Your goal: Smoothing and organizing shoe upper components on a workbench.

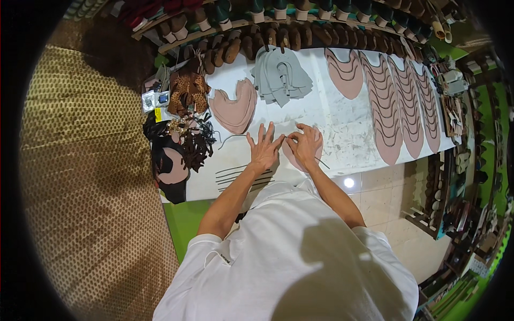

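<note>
Directly before the person, a flat, rounded piece of dusty-pink sheet material [290,159] lay on the long white worktable [342,128], partly covered by the right hand [303,148]. Its surface looked matt and plain, its visible edge curved, and a thin dark strip [322,162] jutted out at its lower right. The right hand's thumb and forefinger bent toward each other near the far edge; whether they pinched anything could not be told. The left hand [264,152] was spread palm-down just beside it, its thumb reaching toward the right fingertips. More slender dark strips [230,169] lay in rows near the left wrist. Farther right, overlapping pink pieces with dark curved edging [385,123] stood in columns.

As for labels, a bright yellow tag [158,114] lay beside clear plastic packets [155,100], its print too small to read. The white short-sleeved shirt [300,230] bore small dark lettering near the left sleeve.
</note>
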A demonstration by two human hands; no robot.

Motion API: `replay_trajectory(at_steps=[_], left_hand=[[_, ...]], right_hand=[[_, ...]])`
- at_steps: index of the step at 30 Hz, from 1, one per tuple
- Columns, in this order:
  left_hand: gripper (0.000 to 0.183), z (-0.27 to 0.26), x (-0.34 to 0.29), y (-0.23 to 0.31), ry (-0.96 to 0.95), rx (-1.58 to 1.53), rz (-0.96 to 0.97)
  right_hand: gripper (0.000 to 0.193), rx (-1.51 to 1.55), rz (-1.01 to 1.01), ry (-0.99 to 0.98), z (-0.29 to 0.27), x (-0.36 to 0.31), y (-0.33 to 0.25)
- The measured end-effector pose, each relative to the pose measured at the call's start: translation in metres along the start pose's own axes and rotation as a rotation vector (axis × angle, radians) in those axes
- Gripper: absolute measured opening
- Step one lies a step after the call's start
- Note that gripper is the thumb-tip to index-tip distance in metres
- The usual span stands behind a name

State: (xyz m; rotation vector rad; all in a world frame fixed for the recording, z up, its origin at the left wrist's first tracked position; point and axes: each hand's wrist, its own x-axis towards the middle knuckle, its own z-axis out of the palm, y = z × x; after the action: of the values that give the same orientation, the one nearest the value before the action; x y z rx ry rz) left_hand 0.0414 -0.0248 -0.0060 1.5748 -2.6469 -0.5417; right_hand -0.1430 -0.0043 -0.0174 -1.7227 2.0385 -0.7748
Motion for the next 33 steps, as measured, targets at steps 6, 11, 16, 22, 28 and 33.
replay_trajectory(at_steps=[6, 11, 16, 22, 28, 33], left_hand=[[0.058, 0.004, -0.001, -0.001, 0.004, 0.020, -0.002], [0.056, 0.002, 0.000, 0.000, -0.009, -0.003, -0.004], [0.055, 0.008, -0.002, -0.006, 0.008, 0.027, 0.019], [0.051, 0.009, -0.002, -0.003, 0.025, -0.026, -0.002], [0.052, 0.005, 0.006, -0.003, -0.161, -0.232, -0.178], [0.052, 0.005, 0.007, -0.004, -0.121, -0.326, -0.218]], right_hand=[[0.030, 0.012, -0.037, -0.017, -0.013, -0.012, 0.011], [0.028, -0.090, -0.151, 0.065, -0.012, -0.022, 0.025], [0.014, -0.076, -0.117, 0.003, -0.011, -0.017, 0.018], [0.014, 0.001, -0.022, -0.013, -0.020, -0.007, 0.015], [0.015, 0.001, 0.015, -0.018, -0.014, -0.017, 0.017], [0.014, -0.022, 0.009, 0.003, -0.011, -0.020, 0.013]])
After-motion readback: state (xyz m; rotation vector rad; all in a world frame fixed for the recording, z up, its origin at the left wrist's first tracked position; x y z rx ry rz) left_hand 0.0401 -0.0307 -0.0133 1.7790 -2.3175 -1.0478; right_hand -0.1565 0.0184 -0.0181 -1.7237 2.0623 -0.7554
